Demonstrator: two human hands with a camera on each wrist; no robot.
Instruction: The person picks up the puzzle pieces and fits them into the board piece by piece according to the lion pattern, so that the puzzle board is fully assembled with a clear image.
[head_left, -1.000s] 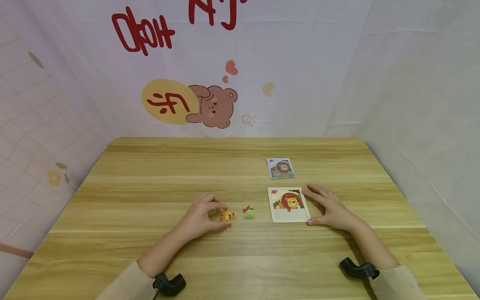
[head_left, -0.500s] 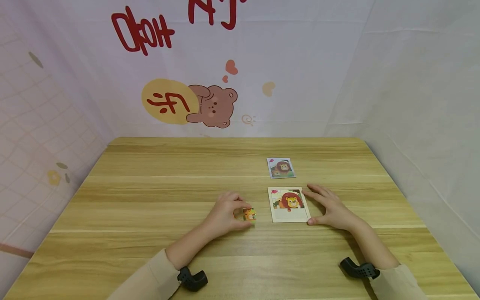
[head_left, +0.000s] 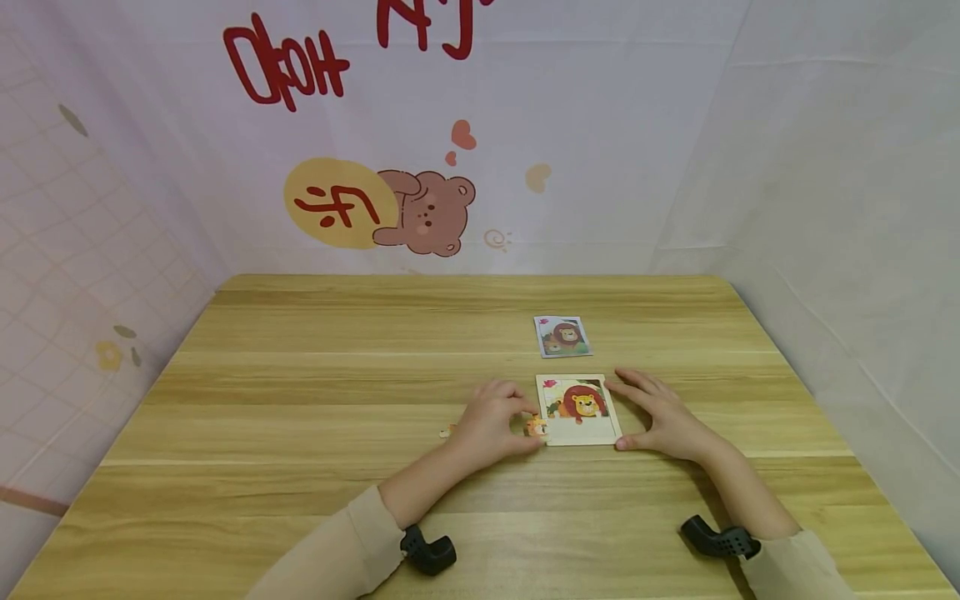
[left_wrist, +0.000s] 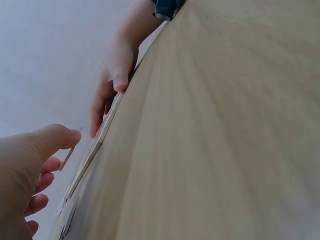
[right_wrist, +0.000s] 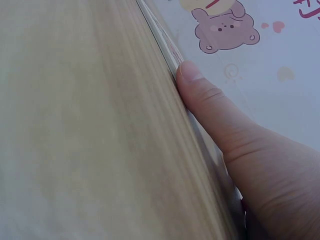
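My left hand [head_left: 491, 423] pinches a small jigsaw piece [head_left: 536, 426] with an orange cub's face between thumb and fingers. In the head view it is at the left edge of the puzzle board [head_left: 581, 432]; the left wrist view shows the held piece [left_wrist: 70, 155] tilted, above the table. The pale-framed board has a lion picture in its upper part and a bare strip below. My right hand [head_left: 663, 419] rests at the board's right side, fingertips near the upper corner and thumb at the lower one. In the right wrist view the thumb [right_wrist: 215, 105] touches the edge.
Behind the board lies a picture card [head_left: 562, 337] with the lion and cub. Part of another piece [head_left: 447, 431] shows left of my left hand, on the wooden table [head_left: 315, 375]. A printed cloth [head_left: 600, 108] hangs behind the table.
My left hand has moved right with the cub piece, from the loose pieces to the board's left edge. A green piece is now hidden from the head view. My right hand and the board stay put.
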